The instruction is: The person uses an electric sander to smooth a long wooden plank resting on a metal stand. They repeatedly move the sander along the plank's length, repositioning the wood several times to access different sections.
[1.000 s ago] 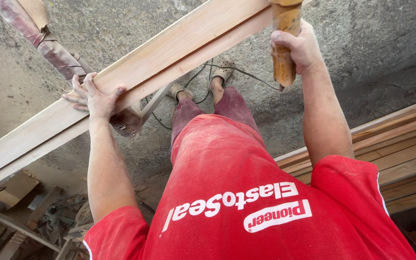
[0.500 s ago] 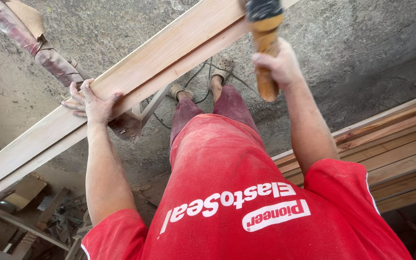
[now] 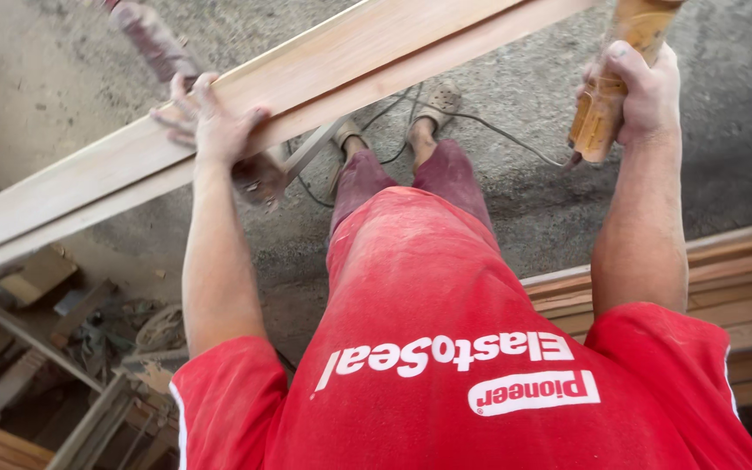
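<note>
From the head cam I saw the left hand (image 3: 211,122) pressed flat, fingers spread, on the top face of a long wooden plank (image 3: 306,83) that ran diagonally from lower left to upper right; palm down, pinning rather than wrapping it. The right hand (image 3: 641,91) was clenched round a worn yellow-brown tool handle (image 3: 607,96), held upright near the plank's upper end; the tool head was cut off by the frame edge, so I couldn't tell what kind it was.

My read: a bracing step, w/ the board steadied by one hand and the tool raised by the other; I judged the next move would call for firm downward pressure from the left hand so the plank wouldn't shift, and a clean line for the tool w/o catching the cable (image 3: 498,130) that trailed over the concrete floor (image 3: 524,200) by the feet (image 3: 433,109).

A metal bracket (image 3: 258,178) sat just under the plank, below the left wrist; stacked boards (image 3: 741,287) lay at right; offcuts and scrap (image 3: 63,322) at lower left.

Labels etc.: no packages or signs in view; only marking was white lettering across the red shirt (image 3: 446,348), plus a white oval patch w/ red letters under it.
</note>
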